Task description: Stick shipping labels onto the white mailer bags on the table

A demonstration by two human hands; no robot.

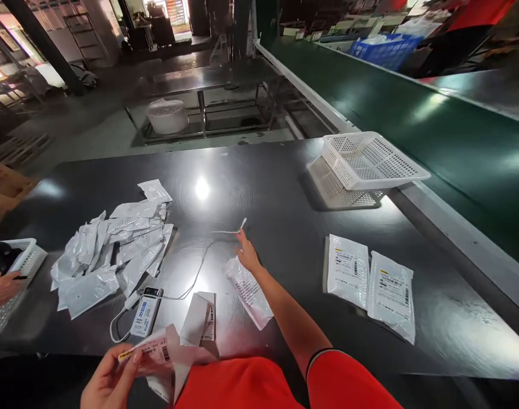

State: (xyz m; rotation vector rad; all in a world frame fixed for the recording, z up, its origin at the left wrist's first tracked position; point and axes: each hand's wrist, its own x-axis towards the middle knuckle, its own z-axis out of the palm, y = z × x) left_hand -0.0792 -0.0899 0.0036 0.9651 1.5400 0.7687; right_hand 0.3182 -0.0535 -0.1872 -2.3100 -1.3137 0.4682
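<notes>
My left hand (109, 378), low at the left, pinches a strip of printed shipping labels (157, 347) that trails toward my red shirt. My right hand (247, 253) reaches forward over the table, its fingertips closed at a thin white strip (227, 232) seen nearly edge-on. Beneath my right forearm lies a white plastic mailer bag (248, 289) with printed text. A folded stack of labels (195, 318) rests between my hands. Beside it is a white power bank (146, 312) with a small display and a plugged-in cable (195, 278).
Many white mailer bags (127, 233) are heaped at the left. Two labelled packages, one (348, 270) beside another (391, 292), lie at the right. A white perforated basket (357, 184) leans at the green conveyor (370, 96). Another person's hand (5, 289) is at the far left.
</notes>
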